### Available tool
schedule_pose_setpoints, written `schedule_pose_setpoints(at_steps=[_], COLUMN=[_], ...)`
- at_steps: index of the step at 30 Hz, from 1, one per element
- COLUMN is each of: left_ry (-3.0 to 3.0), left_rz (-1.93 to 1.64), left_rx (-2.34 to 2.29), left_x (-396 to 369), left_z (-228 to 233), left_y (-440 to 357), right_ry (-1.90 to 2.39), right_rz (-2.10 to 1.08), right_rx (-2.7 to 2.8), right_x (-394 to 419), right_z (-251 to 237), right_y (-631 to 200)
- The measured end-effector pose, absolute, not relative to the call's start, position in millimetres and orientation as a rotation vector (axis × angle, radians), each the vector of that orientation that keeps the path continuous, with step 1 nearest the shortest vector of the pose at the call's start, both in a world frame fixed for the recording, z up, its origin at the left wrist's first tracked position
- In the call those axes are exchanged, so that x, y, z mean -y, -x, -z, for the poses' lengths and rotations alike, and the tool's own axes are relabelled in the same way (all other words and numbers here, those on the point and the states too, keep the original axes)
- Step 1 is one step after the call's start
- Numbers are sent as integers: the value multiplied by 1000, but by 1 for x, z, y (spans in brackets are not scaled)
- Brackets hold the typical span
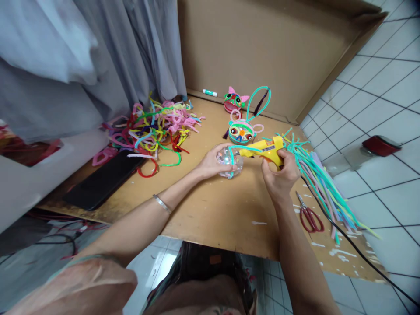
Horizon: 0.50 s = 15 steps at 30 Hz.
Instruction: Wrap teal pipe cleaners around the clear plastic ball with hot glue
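Head view: left hand grips clear ball, right hand clutches glue gun

A clear glittery ball sits on the wooden tabletop, cupped from the left, with a teal pipe cleaner curving over its top and down its front. A yellow hot glue gun lies level, gripped at its handle, its nozzle pointing left and touching the ball's upper right side; its black cord trails off to the right.
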<state>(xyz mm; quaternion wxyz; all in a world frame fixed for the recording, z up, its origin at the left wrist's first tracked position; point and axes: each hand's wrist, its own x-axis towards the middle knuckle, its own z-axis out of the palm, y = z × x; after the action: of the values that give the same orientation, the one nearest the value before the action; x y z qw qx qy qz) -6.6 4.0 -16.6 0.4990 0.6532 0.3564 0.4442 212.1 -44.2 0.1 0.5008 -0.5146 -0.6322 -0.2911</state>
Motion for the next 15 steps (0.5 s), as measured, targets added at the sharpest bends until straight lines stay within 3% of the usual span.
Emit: schedule_pose_setpoints(at_steps=[15], left_ry=[-1600], left_rz=[-1073], left_rx=[-872], left_x=[-6], left_z=[21], left_y=[5], right_ry=[1269], right_rz=[733], right_rx=[1517], right_x=[45], right_z=[0], right_y=[-214])
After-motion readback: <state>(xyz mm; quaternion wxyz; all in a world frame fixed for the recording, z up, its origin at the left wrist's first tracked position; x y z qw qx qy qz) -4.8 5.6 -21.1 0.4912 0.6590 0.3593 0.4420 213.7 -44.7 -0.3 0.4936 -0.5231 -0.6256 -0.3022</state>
